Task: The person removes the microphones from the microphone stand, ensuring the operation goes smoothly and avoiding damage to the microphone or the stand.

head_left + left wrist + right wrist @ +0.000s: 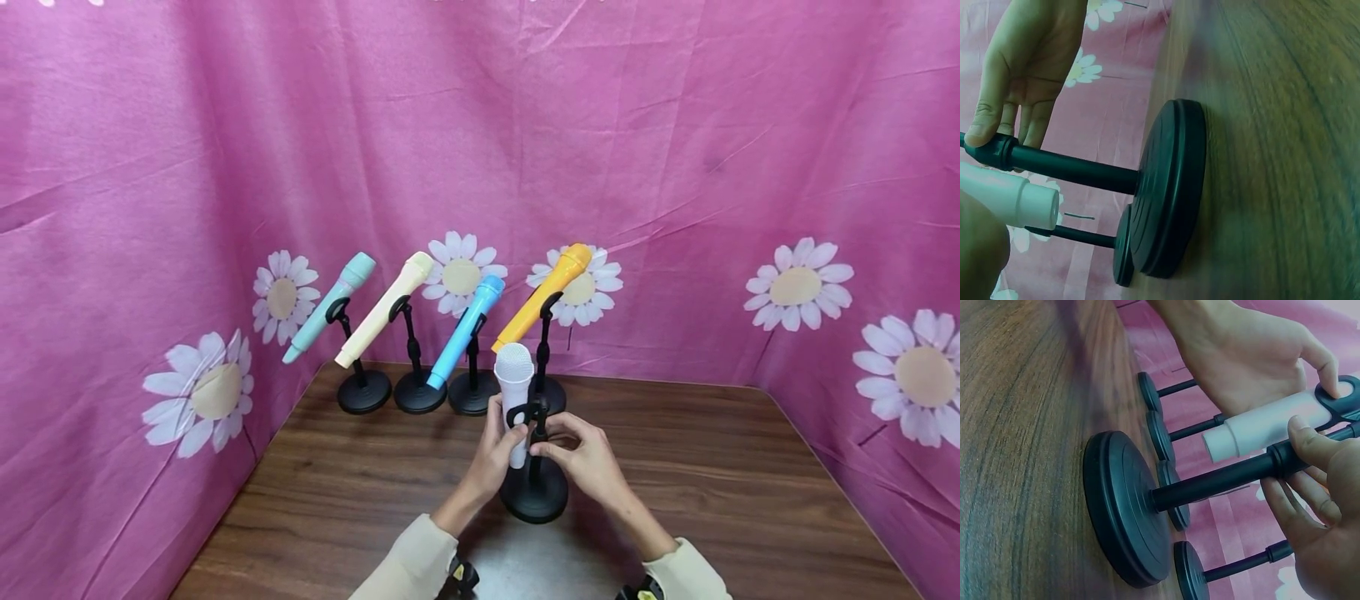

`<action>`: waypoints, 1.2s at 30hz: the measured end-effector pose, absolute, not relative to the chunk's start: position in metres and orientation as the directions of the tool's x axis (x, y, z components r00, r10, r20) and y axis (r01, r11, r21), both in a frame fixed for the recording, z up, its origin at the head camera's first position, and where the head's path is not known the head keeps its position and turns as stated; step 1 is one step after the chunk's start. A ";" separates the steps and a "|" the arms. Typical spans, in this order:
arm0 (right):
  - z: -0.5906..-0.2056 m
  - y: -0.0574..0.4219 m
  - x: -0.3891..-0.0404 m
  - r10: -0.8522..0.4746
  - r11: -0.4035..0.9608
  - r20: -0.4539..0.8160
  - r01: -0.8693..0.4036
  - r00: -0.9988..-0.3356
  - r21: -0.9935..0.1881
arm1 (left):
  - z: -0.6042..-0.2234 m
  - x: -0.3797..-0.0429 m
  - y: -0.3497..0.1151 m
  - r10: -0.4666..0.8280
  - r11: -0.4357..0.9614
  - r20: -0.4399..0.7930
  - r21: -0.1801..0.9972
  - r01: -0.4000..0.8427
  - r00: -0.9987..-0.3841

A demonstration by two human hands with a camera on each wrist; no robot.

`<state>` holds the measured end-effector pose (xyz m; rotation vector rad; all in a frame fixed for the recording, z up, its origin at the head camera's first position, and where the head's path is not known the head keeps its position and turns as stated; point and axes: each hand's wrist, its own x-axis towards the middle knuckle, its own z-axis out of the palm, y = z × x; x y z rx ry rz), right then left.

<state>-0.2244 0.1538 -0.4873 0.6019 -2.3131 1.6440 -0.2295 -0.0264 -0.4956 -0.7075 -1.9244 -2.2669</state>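
A white microphone (514,373) sits tilted in the clip of a black desk stand (534,498). My left hand (489,457) grips its handle, with the thumb against the clip in the right wrist view. On the right of the stand, my right hand (588,460) pinches the collar (1282,457) partway up the pole between thumb and fingers. The round base stands flat on the wooden table. The microphone's tail end (1038,206) sticks out below the clip, beside the pole. Part of my left hand's fingers is hidden behind the microphone.
Several microphones on black stands line the back of the table: a mint one (330,307), a cream one (385,310), a blue one (467,332) and an orange one (543,296). A pink flowered cloth (675,167) encloses the wooden table (697,467) at the back and sides.
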 end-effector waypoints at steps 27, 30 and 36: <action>-0.489 0.155 -0.222 -0.197 0.269 0.387 -0.429 -0.901 -0.862 | -0.481 -0.233 -0.039 0.364 -0.233 0.396 0.915 0.329 -0.843; -0.489 0.155 -0.222 -0.187 0.277 0.370 -0.410 -0.910 -0.869 | -0.472 -0.236 -0.045 0.362 -0.190 0.423 0.906 0.378 -0.831; -0.488 0.153 -0.222 -0.182 0.275 0.362 -0.401 -0.914 -0.874 | -0.451 -0.242 -0.060 0.351 -0.101 0.445 0.893 0.439 -0.824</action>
